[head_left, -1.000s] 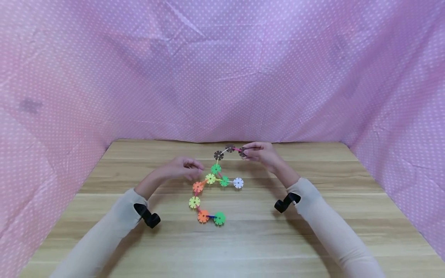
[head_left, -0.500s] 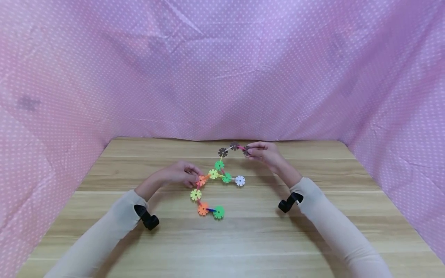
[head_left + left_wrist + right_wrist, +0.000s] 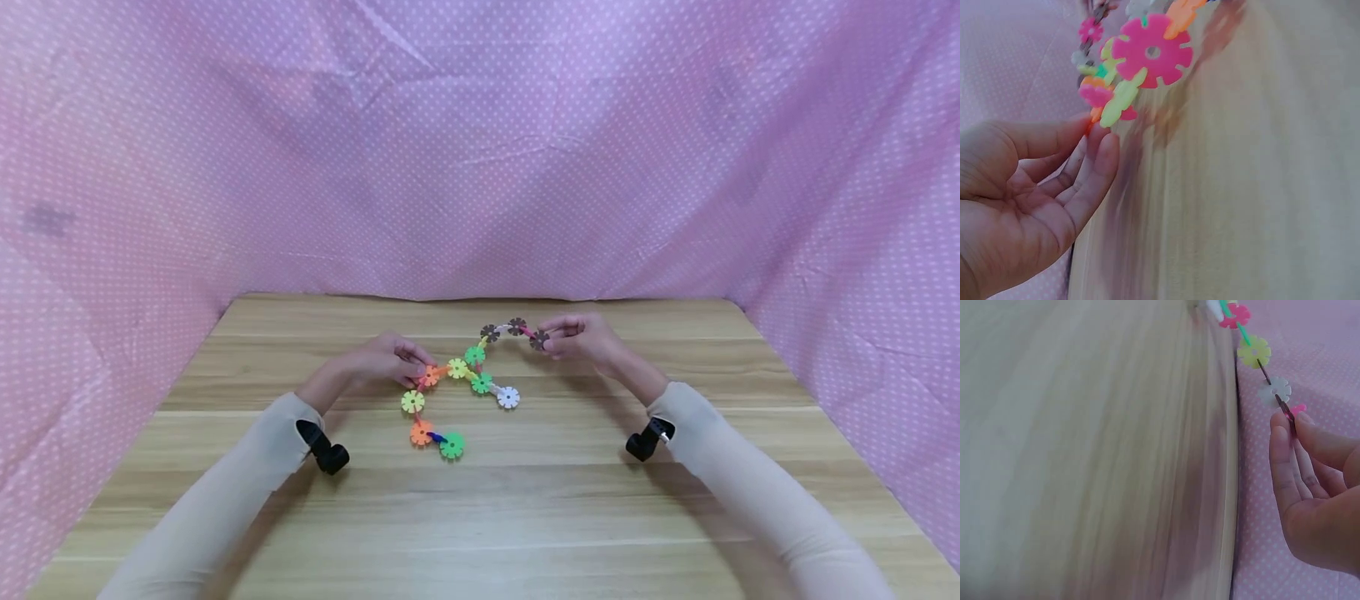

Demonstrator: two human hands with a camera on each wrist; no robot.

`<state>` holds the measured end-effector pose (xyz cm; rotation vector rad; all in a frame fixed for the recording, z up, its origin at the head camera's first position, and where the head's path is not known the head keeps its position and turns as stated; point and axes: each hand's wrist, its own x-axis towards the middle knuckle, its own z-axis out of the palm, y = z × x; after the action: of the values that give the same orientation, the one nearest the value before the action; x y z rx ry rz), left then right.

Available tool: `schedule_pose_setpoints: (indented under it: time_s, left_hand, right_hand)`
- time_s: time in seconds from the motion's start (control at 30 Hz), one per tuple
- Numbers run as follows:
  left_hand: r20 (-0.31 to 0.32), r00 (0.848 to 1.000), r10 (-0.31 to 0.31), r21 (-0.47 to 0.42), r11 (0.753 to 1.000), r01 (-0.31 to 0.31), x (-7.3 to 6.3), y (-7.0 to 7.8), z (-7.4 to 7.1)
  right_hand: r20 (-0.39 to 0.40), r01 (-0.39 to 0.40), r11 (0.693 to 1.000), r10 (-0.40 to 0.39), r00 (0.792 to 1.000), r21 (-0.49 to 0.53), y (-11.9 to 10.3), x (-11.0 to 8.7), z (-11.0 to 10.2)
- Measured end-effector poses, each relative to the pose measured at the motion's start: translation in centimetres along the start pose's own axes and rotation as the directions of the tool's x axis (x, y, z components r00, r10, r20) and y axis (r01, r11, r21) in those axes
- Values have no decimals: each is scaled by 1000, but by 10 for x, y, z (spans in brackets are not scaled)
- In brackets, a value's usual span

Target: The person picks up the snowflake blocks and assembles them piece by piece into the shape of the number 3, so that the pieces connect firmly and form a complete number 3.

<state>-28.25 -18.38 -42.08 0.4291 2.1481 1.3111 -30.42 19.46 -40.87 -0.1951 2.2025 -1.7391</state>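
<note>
A branching chain of notched plastic snowflake discs (image 3: 457, 368) stretches between both hands above the table. My left hand (image 3: 390, 360) pinches an orange disc (image 3: 429, 376) where the chain bends. Below that bend hang a yellow disc (image 3: 412, 402), another orange one and a green end disc (image 3: 452, 446). In the left wrist view a pink disc (image 3: 1161, 61) joins the chain edge-on. With thumb and fingers my right hand (image 3: 581, 340) pinches the brown disc (image 3: 539, 340) at the far right end. A short branch ends in a white disc (image 3: 508, 397).
The wooden tabletop (image 3: 525, 517) lies under the chain. Pink dotted cloth (image 3: 480, 167) hangs behind the table and along both sides. A black wrist camera (image 3: 330, 454) sits on the left sleeve and another black camera (image 3: 647, 442) on the right.
My left hand, earlier beside the chain with nothing in it, has taken hold of the orange disc. My right hand has shifted slightly right with the brown disc, and the chain is spread wider.
</note>
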Motion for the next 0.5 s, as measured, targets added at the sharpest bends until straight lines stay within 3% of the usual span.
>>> schedule_pose_setpoints:
  time_s: [0.33,0.5]
  left_hand:
    - [112,993,40,66,997,-47,12,-3,-14]
    - [108,992,63,110,991,-75,15,-4,-18]
  right_hand:
    - [59,-5,986,15,998,-168,8,-9,-9]
    - [131,6,972,25,991,-233,11,-16,-12]
